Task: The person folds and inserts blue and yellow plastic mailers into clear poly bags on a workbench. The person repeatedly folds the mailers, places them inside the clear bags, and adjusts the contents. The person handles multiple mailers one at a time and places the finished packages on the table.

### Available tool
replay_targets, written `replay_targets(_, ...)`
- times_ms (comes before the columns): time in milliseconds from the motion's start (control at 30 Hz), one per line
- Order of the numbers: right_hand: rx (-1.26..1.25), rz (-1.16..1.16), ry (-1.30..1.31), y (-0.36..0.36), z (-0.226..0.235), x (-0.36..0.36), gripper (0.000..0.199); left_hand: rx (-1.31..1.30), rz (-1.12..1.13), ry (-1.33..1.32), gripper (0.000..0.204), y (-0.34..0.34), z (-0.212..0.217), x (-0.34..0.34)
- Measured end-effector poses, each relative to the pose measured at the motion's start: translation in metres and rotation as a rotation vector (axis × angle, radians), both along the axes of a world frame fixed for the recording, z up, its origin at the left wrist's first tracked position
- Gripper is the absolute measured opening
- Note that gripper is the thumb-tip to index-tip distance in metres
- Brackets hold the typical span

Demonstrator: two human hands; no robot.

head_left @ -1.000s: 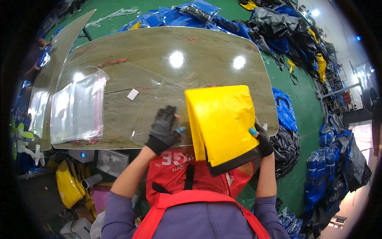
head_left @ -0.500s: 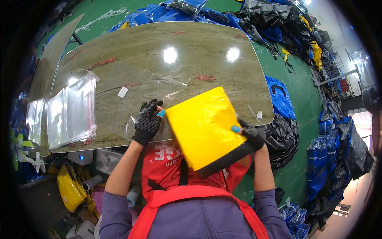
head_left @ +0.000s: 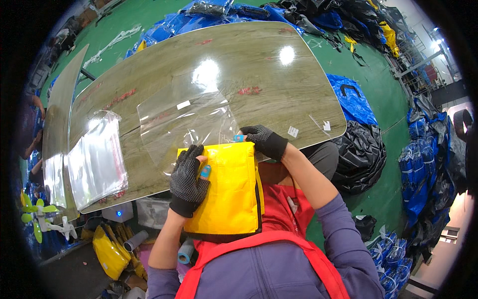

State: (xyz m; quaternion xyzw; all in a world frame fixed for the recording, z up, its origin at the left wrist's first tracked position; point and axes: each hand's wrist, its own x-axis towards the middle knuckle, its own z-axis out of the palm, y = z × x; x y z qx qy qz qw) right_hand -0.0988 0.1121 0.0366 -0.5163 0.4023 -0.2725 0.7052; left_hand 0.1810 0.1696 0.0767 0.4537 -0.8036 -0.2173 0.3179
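A flat yellow bag [head_left: 231,192] with black edging lies upright in front of me, overlapping the table's near edge and my lap. My left hand [head_left: 188,184], in a black dotted glove, grips its left side, with the blue-covered thumb on the front. Just above the bag's top right corner, my gloved right hand [head_left: 266,142] is closed at the near edge of a clear plastic bag [head_left: 174,117]; its thumb has a blue cover too. The clear bag lies spread on the table beyond the yellow one and carries a white label [head_left: 183,104].
A stack of clear plastic bags [head_left: 97,154] lies at the table's [head_left: 284,89] left. Black sheeting [head_left: 358,159] and a blue bag [head_left: 352,99] sit beyond its right edge. A green fan [head_left: 40,217] and yellow bags [head_left: 110,251] are at lower left.
The yellow bag has turned from tilted to upright and moved left. My right hand went from its right side to above its top corner; my left hand now lies over its left side.
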Motion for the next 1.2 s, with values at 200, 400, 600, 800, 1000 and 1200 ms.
replay_targets(200,0.197,-0.215,0.217,0.045,0.022,-0.009,0.050,0.054,-0.001,-0.077,0.036,0.012,-0.001,-0.009)
replay_targets(400,0.135,-0.333,0.091,0.044,-0.007,-0.011,0.033,0.063,0.354,0.248,0.049,0.004,-0.033,-0.004)
replay_targets(600,-0.234,-0.647,0.146,0.074,-0.008,0.019,0.022,0.744,0.569,0.792,0.061,-0.011,-0.061,0.044)
replay_targets(800,-0.711,-0.803,0.547,0.106,-0.005,0.033,0.025,0.934,0.175,0.794,0.037,-0.007,-0.028,0.044)
replay_targets(1000,-0.712,-0.533,0.902,0.153,-0.013,0.022,0.028,0.913,0.213,0.687,0.037,0.000,-0.017,0.040)
replay_targets(1200,-0.483,-0.671,0.348,0.135,-0.007,-0.017,0.035,1.076,0.133,0.796,0.036,-0.005,-0.009,0.023)
